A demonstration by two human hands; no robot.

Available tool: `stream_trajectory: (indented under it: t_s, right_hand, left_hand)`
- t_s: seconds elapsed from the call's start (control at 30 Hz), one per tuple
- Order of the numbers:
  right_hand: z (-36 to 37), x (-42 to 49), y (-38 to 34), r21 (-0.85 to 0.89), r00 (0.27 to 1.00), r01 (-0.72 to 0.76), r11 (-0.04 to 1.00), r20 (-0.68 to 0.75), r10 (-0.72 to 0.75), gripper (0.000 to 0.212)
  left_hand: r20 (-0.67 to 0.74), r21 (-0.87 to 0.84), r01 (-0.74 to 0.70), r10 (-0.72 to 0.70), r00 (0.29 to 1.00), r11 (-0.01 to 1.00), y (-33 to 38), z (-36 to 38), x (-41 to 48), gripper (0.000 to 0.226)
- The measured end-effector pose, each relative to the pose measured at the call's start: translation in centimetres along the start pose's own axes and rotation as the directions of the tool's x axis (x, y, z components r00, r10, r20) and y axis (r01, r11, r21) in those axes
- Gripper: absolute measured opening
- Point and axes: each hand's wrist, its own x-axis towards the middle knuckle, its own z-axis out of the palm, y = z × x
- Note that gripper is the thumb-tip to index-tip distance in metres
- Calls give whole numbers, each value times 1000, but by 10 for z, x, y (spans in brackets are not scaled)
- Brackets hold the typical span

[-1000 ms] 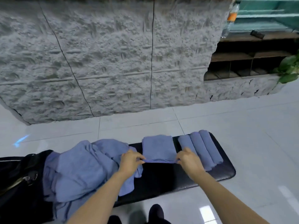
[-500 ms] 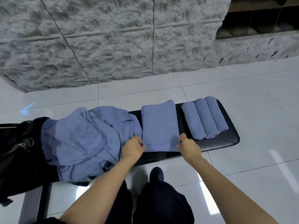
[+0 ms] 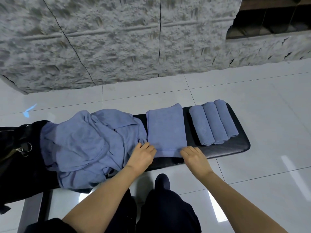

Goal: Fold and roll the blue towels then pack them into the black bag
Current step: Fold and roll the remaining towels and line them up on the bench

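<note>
A folded blue towel [image 3: 165, 130] lies flat across the middle of a black padded bench [image 3: 235, 147]. My left hand [image 3: 143, 155] grips its near left corner with curled fingers. My right hand [image 3: 193, 155] holds the near right corner the same way. Three rolled blue towels [image 3: 213, 122] lie side by side to the right on the bench. A loose heap of blue towels [image 3: 87, 142] covers the bench's left part. The black bag [image 3: 15, 148] sits at the far left, partly under the heap.
A rough grey stone wall [image 3: 117, 39] rises behind the bench, with white tiled floor [image 3: 269, 101] around it. My dark-trousered legs [image 3: 161, 207] are just in front of the bench. A dark shelf opening [image 3: 269, 19] is at the upper right.
The towel's near edge, held raised between both hands a second ago, now lies flat on the bench. Both hands came toward me with it, and the view tilted down.
</note>
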Motion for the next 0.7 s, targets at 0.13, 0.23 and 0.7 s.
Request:
stream_trajectory:
  t_s: [0.13, 0.23, 0.7]
  right_hand:
    - [-3, 7, -2, 33, 992, -125, 992, 33, 124, 47]
    - [-22, 15, -6, 46, 974, -218, 975, 73, 214, 46]
    - [-20, 50, -9, -54, 957, -279, 959, 64, 282, 50]
  left_hand:
    - [-12, -80, 127, -128, 992, 989, 0, -3, 4, 30]
    - [71, -202, 222, -212, 975, 954, -4, -16, 4, 20]
    - [156, -260, 523, -500, 852, 811, 2, -23, 40, 20]
